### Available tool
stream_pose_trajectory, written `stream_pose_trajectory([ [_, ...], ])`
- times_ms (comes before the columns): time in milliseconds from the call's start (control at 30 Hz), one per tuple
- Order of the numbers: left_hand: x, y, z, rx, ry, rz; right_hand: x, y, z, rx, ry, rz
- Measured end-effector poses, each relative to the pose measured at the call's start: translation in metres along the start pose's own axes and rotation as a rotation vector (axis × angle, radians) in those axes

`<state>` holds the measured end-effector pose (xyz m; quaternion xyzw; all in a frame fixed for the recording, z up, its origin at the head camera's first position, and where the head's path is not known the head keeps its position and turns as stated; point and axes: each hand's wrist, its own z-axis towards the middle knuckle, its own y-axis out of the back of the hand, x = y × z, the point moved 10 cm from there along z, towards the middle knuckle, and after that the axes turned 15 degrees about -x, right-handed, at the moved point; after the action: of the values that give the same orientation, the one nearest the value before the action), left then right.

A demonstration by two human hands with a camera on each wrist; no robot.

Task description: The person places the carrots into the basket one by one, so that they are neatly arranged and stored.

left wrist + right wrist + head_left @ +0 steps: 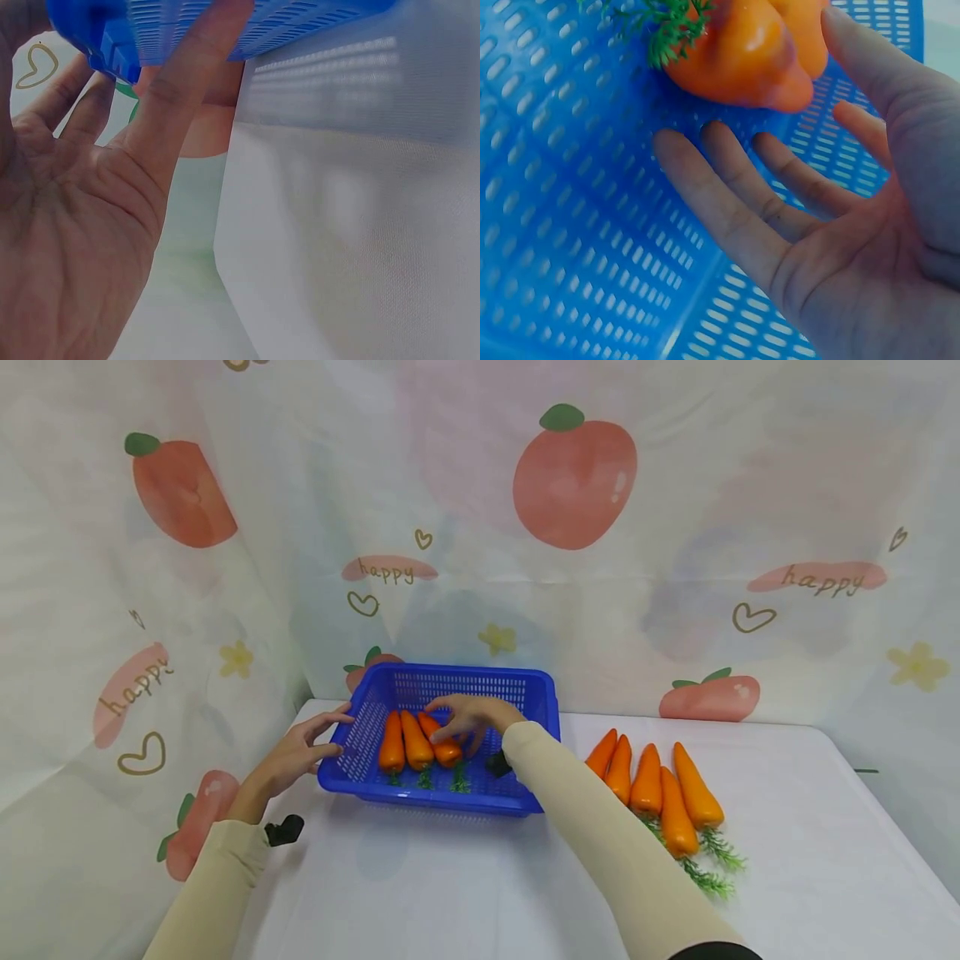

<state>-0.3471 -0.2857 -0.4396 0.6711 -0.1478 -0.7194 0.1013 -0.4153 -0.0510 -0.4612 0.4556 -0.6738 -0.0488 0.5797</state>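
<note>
In the head view, a blue plastic basket (480, 802) with slotted walls stands on the table against the back cloth. Three orange toy carrots with green tops lie side by side in it, among them the left carrot (392, 745) and the right carrot (448, 753). My left hand (288, 756) touches the basket's left rim, its fingers spread and fairly straight. Inside the basket, my right hand (474, 717) hovers close over the right carrot. The right wrist view shows the fingers (727, 195) loosely bent, apart from the carrot (735, 60), with nothing held.
Several more carrots (647, 781) lie in a loose group on the white table (420, 877), to the right of the basket and partly behind the right sleeve (592, 827). A printed cloth (465, 468) hangs along the back and left sides.
</note>
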Motion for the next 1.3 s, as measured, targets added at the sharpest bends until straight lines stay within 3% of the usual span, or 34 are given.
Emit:
stream_pose_trajectory([
  [300, -0.001, -0.001, -0.001, 0.006, -0.007, -0.014, 0.015, 0.016, -0.017, 0.012, 0.104, -0.130],
  [600, -0.001, -0.001, -0.002, -0.001, -0.007, -0.028, 0.036, 0.047, -0.034, -0.189, 0.342, -0.335],
  [733, 0.000, -0.001, -0.001, 0.000, -0.004, -0.028, 0.042, 0.062, -0.048, -0.254, 0.421, -0.372],
  [1033, 0.002, -0.002, 0.000, 0.001, -0.012, -0.037, 0.039, 0.091, -0.094, -0.362, 0.507, -0.421],
  [1300, 0.002, -0.002, 0.000, 0.003, -0.005, -0.065, 0.013, 0.116, -0.127, -0.434, 0.513, -0.404],
])
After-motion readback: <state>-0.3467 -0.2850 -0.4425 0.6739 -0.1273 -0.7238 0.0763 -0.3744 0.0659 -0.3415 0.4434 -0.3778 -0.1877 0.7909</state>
